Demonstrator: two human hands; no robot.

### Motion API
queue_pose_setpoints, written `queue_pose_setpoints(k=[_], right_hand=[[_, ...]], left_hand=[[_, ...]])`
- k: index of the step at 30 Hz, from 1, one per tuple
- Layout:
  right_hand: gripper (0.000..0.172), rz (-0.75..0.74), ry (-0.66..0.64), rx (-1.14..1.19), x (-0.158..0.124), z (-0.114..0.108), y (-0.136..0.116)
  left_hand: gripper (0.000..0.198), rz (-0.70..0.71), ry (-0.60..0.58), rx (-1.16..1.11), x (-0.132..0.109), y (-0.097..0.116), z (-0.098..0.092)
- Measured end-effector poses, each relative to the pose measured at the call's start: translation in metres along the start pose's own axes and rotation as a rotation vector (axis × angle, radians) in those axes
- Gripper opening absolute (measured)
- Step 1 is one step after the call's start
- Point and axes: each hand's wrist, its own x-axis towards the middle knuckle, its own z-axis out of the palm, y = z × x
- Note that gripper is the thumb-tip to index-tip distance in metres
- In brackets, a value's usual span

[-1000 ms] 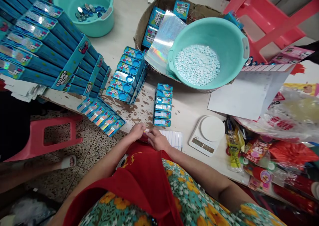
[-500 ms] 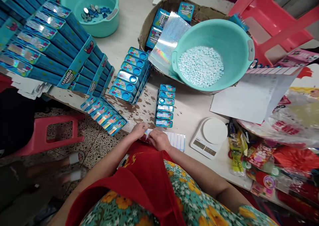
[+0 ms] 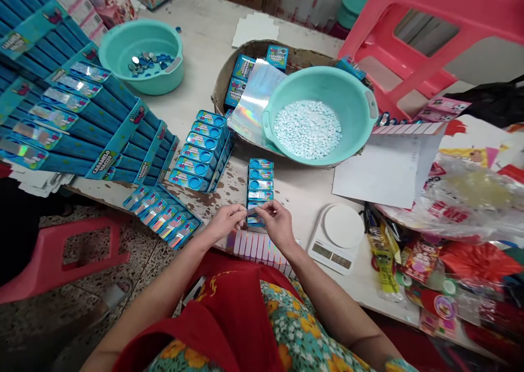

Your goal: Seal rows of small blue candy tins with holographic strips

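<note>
My left hand (image 3: 226, 222) and my right hand (image 3: 279, 224) are pinched on the two ends of a small shiny sticker strip (image 3: 251, 211). They hold it over the near end of a row of blue candy tins (image 3: 260, 185). Under my wrists, at the table edge, lies a sheet of shiny sticker strips (image 3: 256, 247). Some tins in the row carry a pale strip across the lid; my fingers partly cover the nearest ones. Left of the row stand tins with round recesses in their lids (image 3: 199, 152). Closer to the edge is a tray of tins with shiny strips (image 3: 161, 214).
A turquoise basin of pale tablets (image 3: 347, 90) rests on a cardboard box (image 3: 223, 82). Another basin (image 3: 172, 82) holds shiny lids. Stacked blue boxes (image 3: 110, 126) rise at left. A white scale (image 3: 338, 235), paper sheets (image 3: 374, 172) and plastic packages (image 3: 429, 257) lie at right.
Both hands have moved forward from the sticker sheet to the near end of the tin row, with a sticker strip between them. The camera view has shifted, and more of the sheet shows.
</note>
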Motion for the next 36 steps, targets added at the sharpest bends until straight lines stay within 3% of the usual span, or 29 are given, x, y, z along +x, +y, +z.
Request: queue_pose_setpoints(k=[5,10,14,17,21,23,26,30,32,36], right_hand=[[0.018,-0.084,0.216,-0.141,0.047,0.006,0.001],[0.017,-0.066,0.283,-0.207,0.076,0.015,0.014],[0.017,-0.018,0.314,-0.147,0.082,0.019,0.029],[0.030,0.060,0.341,-0.063,0.082,0.018,0.031],[0.022,0.018,0.333,-0.120,0.081,0.015,0.029],[0.018,-0.071,0.331,-0.222,0.081,0.012,0.028],[0.016,-0.137,0.290,-0.280,0.079,0.004,0.024],[0.023,-0.247,0.291,-0.220,0.047,-0.007,0.011],[0.020,-0.352,0.172,-0.204,0.015,-0.008,0.008],[0.011,-0.447,-0.352,-0.192,-0.045,0.004,0.020]], left_hand=[[0.015,0.140,0.092,0.121,0.045,0.023,-0.019],[0.007,0.199,0.159,0.237,0.082,0.017,-0.026],[0.007,0.089,0.116,0.162,0.099,0.003,-0.024],[0.015,-0.064,0.142,0.317,0.103,0.001,-0.022],[0.024,-0.033,0.361,0.740,0.092,0.005,-0.006],[0.033,0.030,0.389,0.870,0.078,0.002,0.005],[0.041,0.076,0.220,0.987,0.049,-0.012,0.011],[0.027,0.011,0.034,0.928,0.008,-0.046,0.002],[0.018,-0.073,0.018,0.854,-0.006,-0.064,-0.001],[0.014,-0.157,0.051,0.603,-0.015,-0.089,-0.003]])
